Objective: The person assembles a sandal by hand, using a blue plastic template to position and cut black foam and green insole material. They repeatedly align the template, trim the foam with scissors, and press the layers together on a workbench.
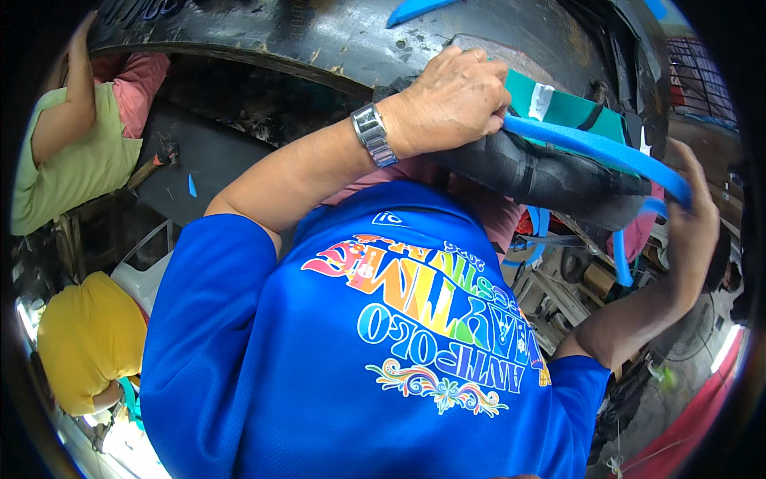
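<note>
A long blue strip [590,140], soft-looking like foam, runs along the edge of a teal sheet [550,108]. My left hand [455,100], with a metal watch on its wrist, is closed at the strip's near-left end and presses by the sheet. Farther right, my right hand [696,199] grips the strip where it bends; part of its fingers is hidden behind it. The strip's loose length hangs below that hand. Under the teal sheet lies a thick black padded roll [550,180]. A white patch [540,101] sits on the sheet.
A worn black work table [319,48] curves across the top, with a blue scrap [419,8] on it. Another person in a green shirt [72,152] is at the left, and someone in yellow [88,339] sits lower left. Wooden pieces [558,299] clutter the floor.
</note>
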{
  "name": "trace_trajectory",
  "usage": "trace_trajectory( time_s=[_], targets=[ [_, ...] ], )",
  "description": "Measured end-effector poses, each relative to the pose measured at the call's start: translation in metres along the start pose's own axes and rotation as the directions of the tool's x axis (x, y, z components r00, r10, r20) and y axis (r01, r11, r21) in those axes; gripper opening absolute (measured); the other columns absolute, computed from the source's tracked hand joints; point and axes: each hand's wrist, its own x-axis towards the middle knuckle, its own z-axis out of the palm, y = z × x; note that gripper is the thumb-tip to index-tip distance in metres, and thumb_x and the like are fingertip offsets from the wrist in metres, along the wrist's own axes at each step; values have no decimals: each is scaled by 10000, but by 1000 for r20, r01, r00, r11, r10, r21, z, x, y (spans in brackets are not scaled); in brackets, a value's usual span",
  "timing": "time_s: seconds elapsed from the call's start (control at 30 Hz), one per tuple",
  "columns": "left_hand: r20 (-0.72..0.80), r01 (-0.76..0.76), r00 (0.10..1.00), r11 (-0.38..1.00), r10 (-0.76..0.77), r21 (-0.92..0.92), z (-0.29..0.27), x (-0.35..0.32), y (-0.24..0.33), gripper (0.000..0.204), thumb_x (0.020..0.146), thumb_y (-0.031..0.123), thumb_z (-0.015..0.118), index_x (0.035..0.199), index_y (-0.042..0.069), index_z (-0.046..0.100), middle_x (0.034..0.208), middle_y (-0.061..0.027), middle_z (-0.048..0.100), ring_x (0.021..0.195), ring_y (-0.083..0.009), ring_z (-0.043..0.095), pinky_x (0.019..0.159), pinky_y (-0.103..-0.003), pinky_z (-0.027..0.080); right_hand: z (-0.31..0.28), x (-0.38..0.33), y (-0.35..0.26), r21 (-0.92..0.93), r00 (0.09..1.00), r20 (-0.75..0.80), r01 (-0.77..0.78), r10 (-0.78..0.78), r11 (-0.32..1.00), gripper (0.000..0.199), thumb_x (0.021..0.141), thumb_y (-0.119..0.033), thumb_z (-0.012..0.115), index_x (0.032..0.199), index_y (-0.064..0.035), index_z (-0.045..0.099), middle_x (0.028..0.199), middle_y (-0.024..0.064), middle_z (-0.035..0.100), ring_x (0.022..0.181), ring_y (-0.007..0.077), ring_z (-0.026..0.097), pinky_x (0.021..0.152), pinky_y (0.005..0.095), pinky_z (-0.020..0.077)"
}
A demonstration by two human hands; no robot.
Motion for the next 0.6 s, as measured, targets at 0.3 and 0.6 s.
trace_trajectory(
  time_s=[0.3,0.6],
  targets=[
    [121,-68,988,978,93,-198,6,14,-2,135,786,28,704,896,25,626,909,-127,641,900,-344,666,797,-429,528,51,-6,-55,-26,865,-147,481,-479,876,622,762,2,766,1355,-145,649,1338,143,645,1279,315,594,1121,490,415],
    [151,-39,986,971,76,-238,1,9,-8,197,800,62,700,995,79,688,942,-92,690,908,-291,695,811,-400,555,122,-2,-74,-87,888,-69,449,-455,889,268,824,-120,749,1086,-166,711,983,10,686,981,219,614,1032,436,368]
  ],
)
